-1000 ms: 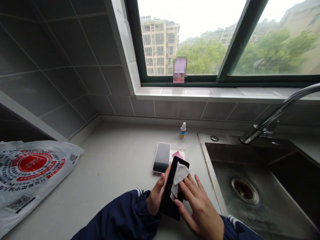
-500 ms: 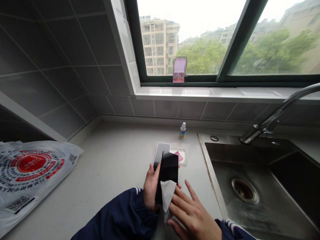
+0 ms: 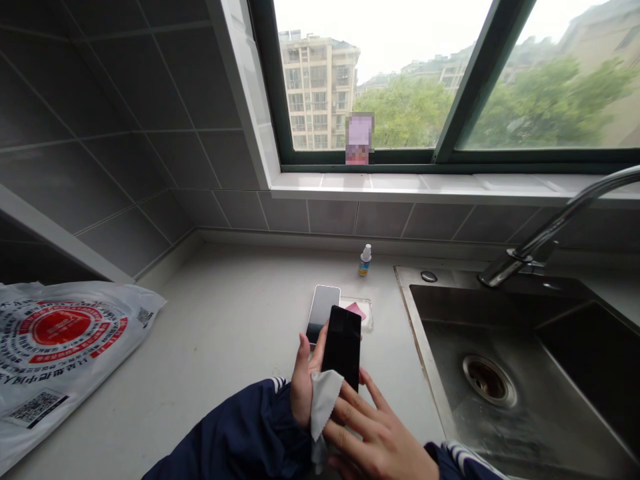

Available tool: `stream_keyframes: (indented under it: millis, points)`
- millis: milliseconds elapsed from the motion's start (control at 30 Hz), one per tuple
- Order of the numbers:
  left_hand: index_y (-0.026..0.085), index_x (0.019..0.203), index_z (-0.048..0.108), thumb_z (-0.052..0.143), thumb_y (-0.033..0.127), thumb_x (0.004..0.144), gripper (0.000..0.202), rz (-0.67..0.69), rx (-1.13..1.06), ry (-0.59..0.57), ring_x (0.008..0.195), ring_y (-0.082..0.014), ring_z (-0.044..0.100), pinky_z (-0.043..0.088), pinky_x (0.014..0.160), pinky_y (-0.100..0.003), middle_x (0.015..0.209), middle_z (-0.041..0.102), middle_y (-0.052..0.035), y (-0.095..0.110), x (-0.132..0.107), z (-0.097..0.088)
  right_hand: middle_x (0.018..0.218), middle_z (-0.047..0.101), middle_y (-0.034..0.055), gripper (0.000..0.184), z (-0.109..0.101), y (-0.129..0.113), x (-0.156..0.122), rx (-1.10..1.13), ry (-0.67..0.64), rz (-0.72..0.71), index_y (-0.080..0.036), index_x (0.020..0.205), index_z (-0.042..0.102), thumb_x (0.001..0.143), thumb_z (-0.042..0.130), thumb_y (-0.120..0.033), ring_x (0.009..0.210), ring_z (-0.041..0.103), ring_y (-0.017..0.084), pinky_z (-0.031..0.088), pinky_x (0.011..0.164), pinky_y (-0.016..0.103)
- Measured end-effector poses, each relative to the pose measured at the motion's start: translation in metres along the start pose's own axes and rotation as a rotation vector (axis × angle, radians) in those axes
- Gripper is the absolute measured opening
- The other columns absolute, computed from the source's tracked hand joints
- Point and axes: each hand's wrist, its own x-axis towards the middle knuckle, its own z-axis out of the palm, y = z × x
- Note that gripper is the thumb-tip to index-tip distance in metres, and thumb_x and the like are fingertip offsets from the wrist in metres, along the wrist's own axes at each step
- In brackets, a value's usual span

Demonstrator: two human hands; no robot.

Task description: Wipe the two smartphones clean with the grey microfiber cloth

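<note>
My left hand (image 3: 303,383) holds a black smartphone (image 3: 344,340) from beneath, its dark screen facing up and the thumb off to the side. A pale grey cleaning cloth (image 3: 325,393) with a zigzag edge lies over the lower left part of the screen. Fingers of my right hand (image 3: 375,427) press on the cloth, which hangs down below the phone. Behind, a second phone (image 3: 324,308) lies flat on the counter. Beside it is a clear phone case (image 3: 369,319) with a pink piece (image 3: 355,310) in it, partly covered by the held phone.
A small white bottle (image 3: 365,260) with a blue and yellow label stands toward the wall. To the right is a steel sink (image 3: 420,353) with a curved faucet (image 3: 520,257). A printed white plastic bag (image 3: 115,320) rests on the counter (image 3: 225,320) at left.
My right hand has moved the cloth slightly left and down across the phone, toward its lower left edge. The held phone has shifted a little to the right.
</note>
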Motion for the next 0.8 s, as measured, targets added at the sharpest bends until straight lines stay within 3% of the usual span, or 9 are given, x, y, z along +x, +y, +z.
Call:
stream_keyframes:
  millis: [133,367,533,800]
  points:
    - [0.029,0.155,0.016,0.038,0.073,0.087,0.084,-0.01,-0.026,0.017,0.094,-0.0275,0.068,0.049,0.088,-0.045,0.127,0.062,-0.0166,0.005,0.0,0.0,0.133,0.062,0.0066,0.04,0.004,0.0,-0.002,-0.011,-0.002,-0.004,-0.017,0.133,0.055,0.098,0.053,-0.037,0.143,0.036,0.024,-0.01,0.121,0.048]
    - [0.027,0.154,0.017,0.037,0.078,0.083,0.09,-0.07,-0.037,-0.022,0.093,-0.0329,0.069,0.05,0.08,-0.046,0.123,0.064,-0.0184,0.015,0.003,-0.004,0.132,0.063,0.0071,0.037,0.003,-0.003,-0.002,-0.024,0.029,0.061,-0.015,0.13,0.057,0.095,0.054,-0.027,0.137,0.044,0.026,-0.01,0.12,0.051]
    - [0.022,0.153,0.014,0.032,0.077,0.085,0.09,-0.057,0.012,-0.098,0.079,-0.0341,0.07,0.05,0.07,-0.045,0.112,0.067,-0.0218,0.021,0.005,-0.007,0.126,0.067,0.0086,0.03,-0.002,-0.005,-0.001,-0.008,0.123,0.138,-0.014,0.121,0.063,0.093,0.054,-0.018,0.136,0.046,0.026,-0.003,0.122,0.051]
    - [0.02,0.154,0.012,0.028,0.071,0.089,0.084,-0.077,0.029,-0.149,0.089,-0.0349,0.07,0.048,0.081,-0.048,0.106,0.069,-0.0212,0.023,0.004,-0.008,0.138,0.058,0.0116,0.043,-0.001,0.006,-0.016,-0.014,0.114,0.167,-0.014,0.134,0.055,0.093,0.05,-0.005,0.141,0.038,0.028,0.018,0.121,0.054]
